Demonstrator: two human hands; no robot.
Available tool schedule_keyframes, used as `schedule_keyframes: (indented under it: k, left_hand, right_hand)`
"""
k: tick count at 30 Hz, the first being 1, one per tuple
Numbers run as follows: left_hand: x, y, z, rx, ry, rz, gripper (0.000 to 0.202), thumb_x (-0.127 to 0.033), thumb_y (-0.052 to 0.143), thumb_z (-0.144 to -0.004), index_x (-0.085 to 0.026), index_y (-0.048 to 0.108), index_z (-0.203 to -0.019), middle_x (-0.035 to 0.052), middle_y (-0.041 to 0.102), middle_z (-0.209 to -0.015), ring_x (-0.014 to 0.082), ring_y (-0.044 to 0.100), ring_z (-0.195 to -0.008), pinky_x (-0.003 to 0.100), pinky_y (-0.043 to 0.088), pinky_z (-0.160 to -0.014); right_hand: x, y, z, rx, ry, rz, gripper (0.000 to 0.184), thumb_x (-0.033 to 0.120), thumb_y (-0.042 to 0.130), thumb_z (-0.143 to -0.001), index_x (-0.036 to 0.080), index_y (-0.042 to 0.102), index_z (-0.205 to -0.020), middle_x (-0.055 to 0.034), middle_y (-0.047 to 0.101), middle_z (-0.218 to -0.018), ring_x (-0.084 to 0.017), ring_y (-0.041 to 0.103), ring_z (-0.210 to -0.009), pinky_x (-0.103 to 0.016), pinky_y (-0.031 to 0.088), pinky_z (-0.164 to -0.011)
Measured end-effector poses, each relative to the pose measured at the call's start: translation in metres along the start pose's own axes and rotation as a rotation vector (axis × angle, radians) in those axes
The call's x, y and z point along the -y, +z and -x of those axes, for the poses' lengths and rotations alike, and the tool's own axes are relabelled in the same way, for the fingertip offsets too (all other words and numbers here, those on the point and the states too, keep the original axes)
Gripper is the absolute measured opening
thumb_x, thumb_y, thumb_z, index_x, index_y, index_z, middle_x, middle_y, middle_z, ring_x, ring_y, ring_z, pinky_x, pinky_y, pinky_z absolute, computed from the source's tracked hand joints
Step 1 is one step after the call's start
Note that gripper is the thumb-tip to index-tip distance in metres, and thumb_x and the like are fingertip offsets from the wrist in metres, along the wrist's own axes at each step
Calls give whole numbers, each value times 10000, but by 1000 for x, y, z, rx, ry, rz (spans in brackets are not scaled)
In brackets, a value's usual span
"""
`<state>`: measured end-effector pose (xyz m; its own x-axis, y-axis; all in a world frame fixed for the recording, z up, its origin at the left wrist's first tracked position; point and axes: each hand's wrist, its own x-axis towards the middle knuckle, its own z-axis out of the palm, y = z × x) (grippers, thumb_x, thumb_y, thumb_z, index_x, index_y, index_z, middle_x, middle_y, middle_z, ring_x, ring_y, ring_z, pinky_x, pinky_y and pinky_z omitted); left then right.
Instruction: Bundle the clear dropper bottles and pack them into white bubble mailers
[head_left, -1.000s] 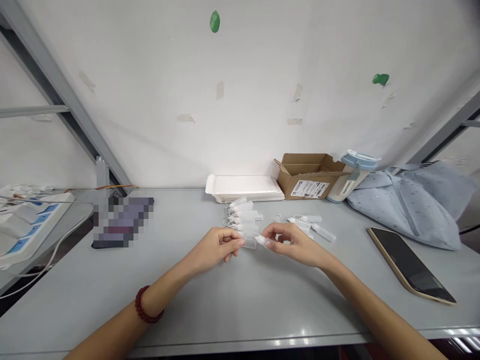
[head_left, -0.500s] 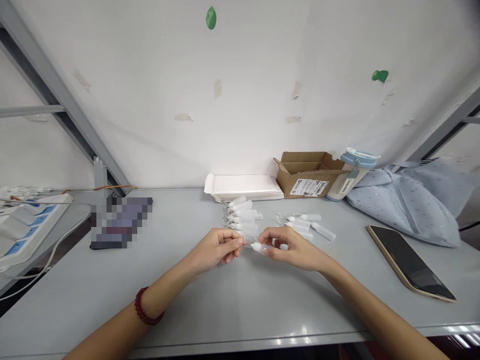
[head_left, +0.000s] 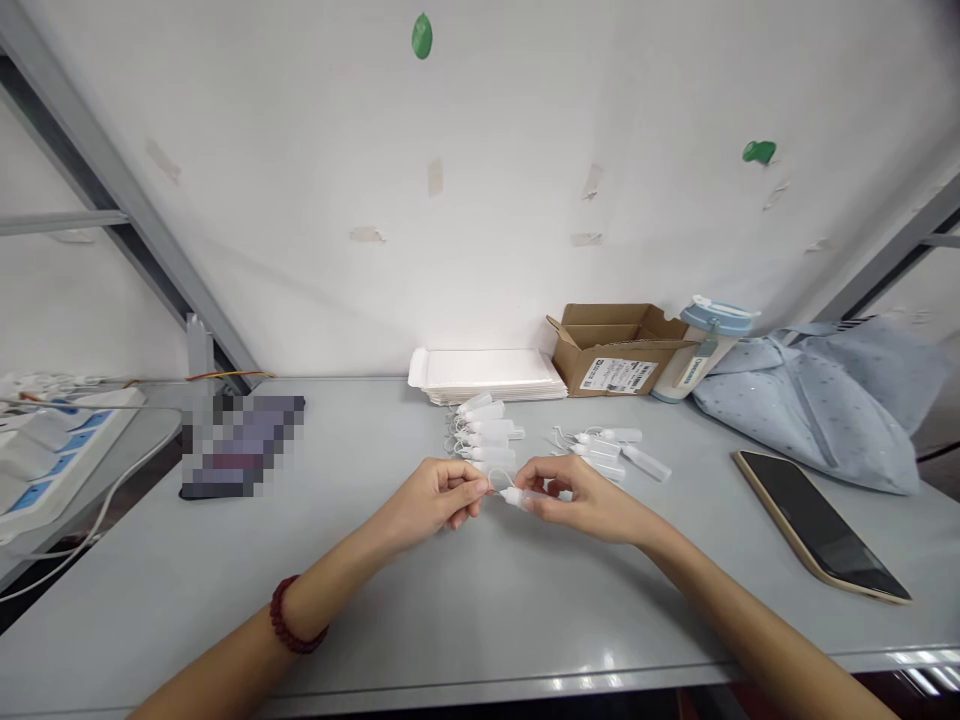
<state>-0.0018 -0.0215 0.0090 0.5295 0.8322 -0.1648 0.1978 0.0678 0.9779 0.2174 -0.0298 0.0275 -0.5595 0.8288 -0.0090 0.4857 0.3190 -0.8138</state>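
Observation:
In front of me, my right hand grips a small translucent squeeze bottle between thumb and fingers, its white nozzle pointing left. A thin white strap arches in a loop from the nozzle. My left hand pinches the bottle's thin tip end between thumb and forefinger; the fingertips hide exactly which part. Just beyond my hands, several similar bottles with looped straps lie in a row. More of them lie loosely behind my right hand.
White flat boxes or envelopes are stacked by the wall, beside an open cardboard box. A blue-lidded cup, a pale blue bag and a phone are on the right. A power strip sits far left; a pixelated object is nearer.
The strap loop beside the nozzle shows more plainly, and the bottle has shifted very slightly left. Both hands keep nearly the same pose.

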Motion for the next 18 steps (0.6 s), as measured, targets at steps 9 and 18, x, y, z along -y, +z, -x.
schedule_keyframes:
  k: [9,18]
  left_hand:
    - [4,6,-1,-37,-15,-16,284,-416,546,-793,-142,583,-728,-36,491,-588,62,390,-473,204,291,-470]
    - [2,11,-1,-121,9,-27,299,-433,535,-782,-150,556,-689,-36,486,-583,68,385,-465,212,306,-477]
  right_hand:
    - [-2,5,0,0,67,-60,152,250,494,-819,175,583,-917,9,603,-734,-78,450,-514,-206,363,-483]
    - [-3,11,-1,-7,36,-75,215,365,482,-864,177,545,-945,-2,610,-740,-60,427,-459,-197,348,-443]
